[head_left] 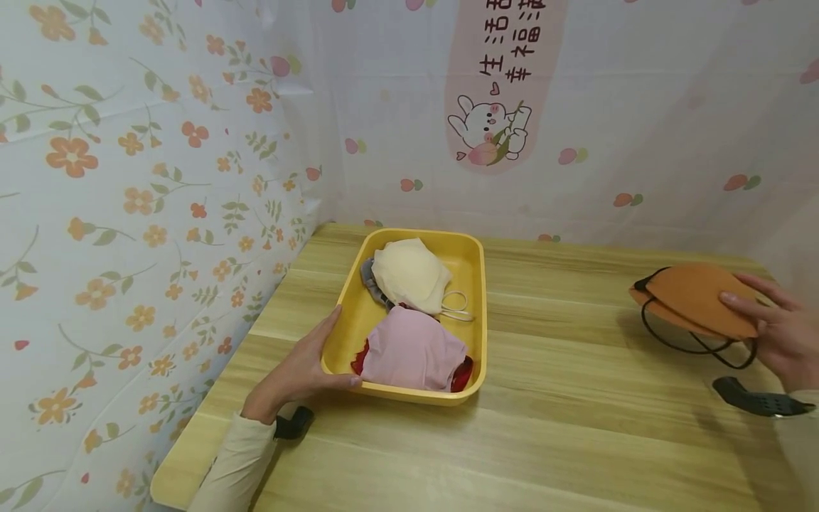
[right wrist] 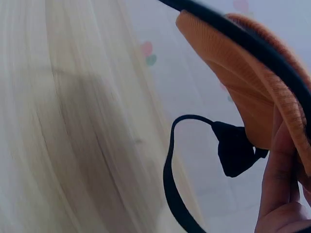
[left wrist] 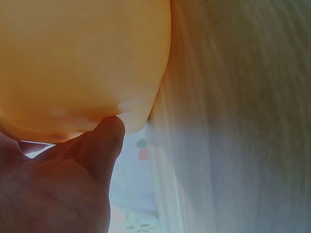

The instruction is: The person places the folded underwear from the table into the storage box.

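Observation:
My left hand [head_left: 306,359] holds the near left corner of a yellow tray [head_left: 481,313], thumb along its front rim and fingers on the left side. In the left wrist view the thumb [left wrist: 104,145] presses the tray wall [left wrist: 82,58]. On the far right, my right hand [head_left: 790,334] pinches a folded orange cloth piece [head_left: 700,299], raised over the table, with black elastic straps hanging below. Its ribbed fabric [right wrist: 233,73] and a black tab [right wrist: 233,148] on the strap show in the right wrist view. Whether it is a mask or a hat, I cannot tell.
A cream domed cloth piece [head_left: 412,274] with thin white loops lies in the tray over something grey [head_left: 373,281]. Nearer the front, a pink cloth [head_left: 416,348] covers red fabric [head_left: 462,375]. The wood-grain table [head_left: 563,398] meets patterned cloth walls [head_left: 384,92] behind and at left.

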The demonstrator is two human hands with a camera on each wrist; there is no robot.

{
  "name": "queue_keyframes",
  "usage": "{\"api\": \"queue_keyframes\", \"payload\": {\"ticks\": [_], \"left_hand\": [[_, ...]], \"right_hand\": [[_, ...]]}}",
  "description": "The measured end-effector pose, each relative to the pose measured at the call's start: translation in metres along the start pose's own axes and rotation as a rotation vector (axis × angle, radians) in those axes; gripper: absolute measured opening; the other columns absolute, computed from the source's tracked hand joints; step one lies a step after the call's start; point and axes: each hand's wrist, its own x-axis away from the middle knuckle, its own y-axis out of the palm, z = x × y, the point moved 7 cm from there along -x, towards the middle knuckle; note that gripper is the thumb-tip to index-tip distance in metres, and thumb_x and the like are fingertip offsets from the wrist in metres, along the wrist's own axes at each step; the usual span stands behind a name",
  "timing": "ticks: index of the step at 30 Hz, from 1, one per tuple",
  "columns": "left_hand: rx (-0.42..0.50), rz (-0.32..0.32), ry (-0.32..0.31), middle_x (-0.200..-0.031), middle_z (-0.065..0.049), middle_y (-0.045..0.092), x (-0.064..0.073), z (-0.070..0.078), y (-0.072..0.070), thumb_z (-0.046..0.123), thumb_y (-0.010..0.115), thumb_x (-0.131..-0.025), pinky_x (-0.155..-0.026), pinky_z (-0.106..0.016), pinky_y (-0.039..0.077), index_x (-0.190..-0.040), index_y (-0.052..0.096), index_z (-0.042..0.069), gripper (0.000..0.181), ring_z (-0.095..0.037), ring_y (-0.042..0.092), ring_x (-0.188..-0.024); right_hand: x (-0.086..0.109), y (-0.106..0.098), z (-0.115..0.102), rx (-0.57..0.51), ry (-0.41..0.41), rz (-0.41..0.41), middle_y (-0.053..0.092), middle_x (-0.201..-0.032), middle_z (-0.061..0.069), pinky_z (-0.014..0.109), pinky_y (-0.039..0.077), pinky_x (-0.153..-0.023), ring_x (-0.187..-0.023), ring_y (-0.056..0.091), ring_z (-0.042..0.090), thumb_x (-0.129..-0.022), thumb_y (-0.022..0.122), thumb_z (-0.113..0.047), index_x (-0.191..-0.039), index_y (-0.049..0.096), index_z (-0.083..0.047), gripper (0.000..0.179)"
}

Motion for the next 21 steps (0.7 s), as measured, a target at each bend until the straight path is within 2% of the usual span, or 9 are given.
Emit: {"api": "queue_keyframes", "payload": {"ticks": [2,6,9,12,13,14,15,19,21], "left_hand": [[0.006,-0.001,0.003,-0.166,-0.019,0.024,0.0,0.0,0.0,0.055,0.085,-0.068,-0.117,-0.06,0.036,-0.162,0.012,0.008,0.128,-0.042,0.038,-0.146],[0.008,0.004,0.026,-0.167,-0.018,0.024,-0.002,0.002,-0.001,0.052,0.086,-0.068,-0.118,-0.06,0.035,-0.162,0.012,0.006,0.128,-0.042,0.036,-0.148],[0.009,0.008,0.04,-0.166,-0.018,0.024,-0.003,0.003,-0.001,0.05,0.087,-0.068,-0.117,-0.06,0.035,-0.162,0.012,0.005,0.129,-0.042,0.037,-0.147],[0.014,0.005,0.034,-0.166,-0.018,0.024,-0.003,0.003,-0.001,0.052,0.087,-0.067,-0.117,-0.06,0.036,-0.162,0.012,0.006,0.129,-0.041,0.038,-0.146],[0.015,0.003,0.03,-0.166,-0.018,0.024,-0.003,0.002,0.0,0.052,0.086,-0.067,-0.117,-0.06,0.036,-0.162,0.012,0.006,0.129,-0.041,0.038,-0.147],[0.016,0.001,0.026,-0.166,-0.018,0.024,-0.002,0.002,0.0,0.052,0.086,-0.067,-0.117,-0.06,0.035,-0.162,0.012,0.006,0.13,-0.041,0.037,-0.147],[0.017,0.0,0.025,-0.166,-0.018,0.024,-0.002,0.002,0.0,0.053,0.086,-0.067,-0.118,-0.06,0.035,-0.162,0.012,0.006,0.13,-0.041,0.037,-0.147],[0.014,0.007,0.041,-0.166,-0.019,0.023,-0.002,0.002,-0.001,0.05,0.087,-0.067,-0.118,-0.061,0.034,-0.162,0.011,0.005,0.129,-0.042,0.036,-0.147],[0.012,0.012,0.054,-0.166,-0.02,0.023,-0.001,0.003,-0.001,0.048,0.088,-0.068,-0.118,-0.061,0.034,-0.162,0.011,0.004,0.129,-0.043,0.036,-0.148]], "right_hand": [[0.003,0.013,0.0,0.023,0.021,-0.016,0.07,-0.114,-0.009,0.027,0.061,-0.063,-0.089,0.075,0.013,-0.099,0.045,0.013,-0.134,0.063,-0.019,0.05],[0.006,0.03,0.0,0.124,0.026,-0.023,0.051,-0.133,-0.018,0.021,0.059,-0.067,-0.093,0.07,0.005,-0.101,0.043,0.01,-0.139,0.06,-0.022,0.053],[0.006,0.038,0.002,0.156,0.049,-0.025,0.044,-0.135,-0.021,0.022,0.058,-0.066,-0.093,0.069,0.004,-0.101,0.044,0.009,-0.143,0.057,-0.024,0.054],[0.005,0.044,0.004,0.174,0.084,-0.015,0.045,-0.132,-0.019,0.025,0.059,-0.063,-0.09,0.07,0.005,-0.101,0.047,0.007,-0.143,0.056,-0.027,0.055],[0.004,0.046,0.005,0.189,0.092,-0.009,0.042,-0.137,-0.021,0.024,0.059,-0.063,-0.09,0.069,0.004,-0.101,0.048,0.006,-0.144,0.055,-0.028,0.055],[0.004,0.049,0.006,0.225,0.096,-0.005,0.034,-0.147,-0.02,0.022,0.058,-0.064,-0.092,0.066,0.0,-0.101,0.049,0.004,-0.146,0.052,-0.029,0.056],[0.004,0.052,0.006,0.248,0.099,-0.009,0.029,-0.147,-0.021,0.022,0.057,-0.065,-0.093,0.064,-0.001,-0.102,0.049,0.003,-0.148,0.049,-0.03,0.057],[0.002,0.066,0.005,0.263,0.125,-0.044,0.046,-0.142,-0.017,0.024,0.058,-0.063,-0.089,0.068,0.003,-0.102,0.05,0.002,-0.15,0.046,-0.03,0.057],[0.002,0.074,0.005,0.231,0.144,-0.07,0.06,-0.121,-0.014,0.027,0.059,-0.061,-0.085,0.072,0.011,-0.101,0.049,0.004,-0.147,0.048,-0.029,0.056]]}}
